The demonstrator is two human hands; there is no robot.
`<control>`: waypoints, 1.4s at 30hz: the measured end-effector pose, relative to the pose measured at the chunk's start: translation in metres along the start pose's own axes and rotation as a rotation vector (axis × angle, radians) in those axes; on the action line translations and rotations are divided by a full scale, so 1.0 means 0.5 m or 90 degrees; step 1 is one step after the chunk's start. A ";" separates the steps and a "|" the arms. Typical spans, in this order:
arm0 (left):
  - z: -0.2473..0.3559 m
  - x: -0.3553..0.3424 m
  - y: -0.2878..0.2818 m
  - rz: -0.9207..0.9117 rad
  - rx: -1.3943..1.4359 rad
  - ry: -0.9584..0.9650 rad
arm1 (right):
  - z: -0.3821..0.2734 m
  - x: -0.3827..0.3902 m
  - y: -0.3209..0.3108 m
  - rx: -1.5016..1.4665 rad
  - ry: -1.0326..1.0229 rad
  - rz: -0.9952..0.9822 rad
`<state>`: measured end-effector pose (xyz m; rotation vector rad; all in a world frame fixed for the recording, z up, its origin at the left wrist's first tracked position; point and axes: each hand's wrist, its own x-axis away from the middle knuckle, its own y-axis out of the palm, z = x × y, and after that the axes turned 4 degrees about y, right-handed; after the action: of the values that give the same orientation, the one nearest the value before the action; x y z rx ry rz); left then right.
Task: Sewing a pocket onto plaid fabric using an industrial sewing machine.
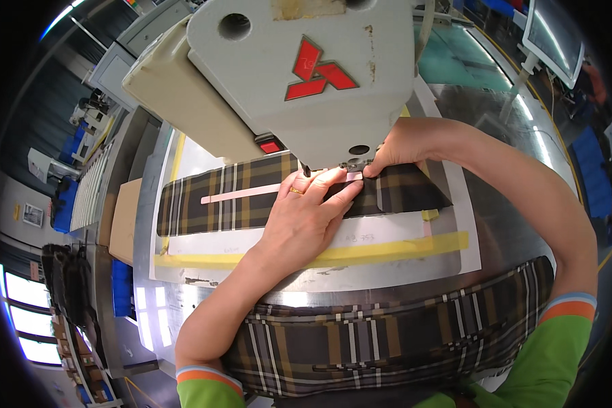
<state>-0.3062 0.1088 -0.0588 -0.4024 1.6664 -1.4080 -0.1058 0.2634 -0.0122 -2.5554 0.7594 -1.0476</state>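
A dark plaid fabric panel (183,211) lies lengthwise under the head of a pale grey industrial sewing machine (350,126). Along its middle runs a narrow pink strip (241,194), which passes under my fingers toward the needle area. My left hand (302,214) rests flat on panel and strip, fingers stretched out and fingertips close to the presser parts (355,166). From the right, my right hand (391,151) reaches around the machine head. Its thumb presses by the strip's end, while the other fingers are mostly hidden behind the head.
More plaid fabric (387,333) lies bunched along the table's front edge. White paper (381,228) with yellow tape (360,256) sits beneath the panel on the metal table (279,297). A cardboard piece (124,221) stands at left; a monitor (554,41) is at far right.
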 end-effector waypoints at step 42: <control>-0.032 0.006 -0.010 0.064 0.035 0.006 | 0.123 0.103 0.043 -0.027 -0.160 0.284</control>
<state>-0.3220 0.1150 -0.0565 -0.2777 1.6288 -1.3792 -0.0388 0.2198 -0.0354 -2.3261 1.2111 -0.5640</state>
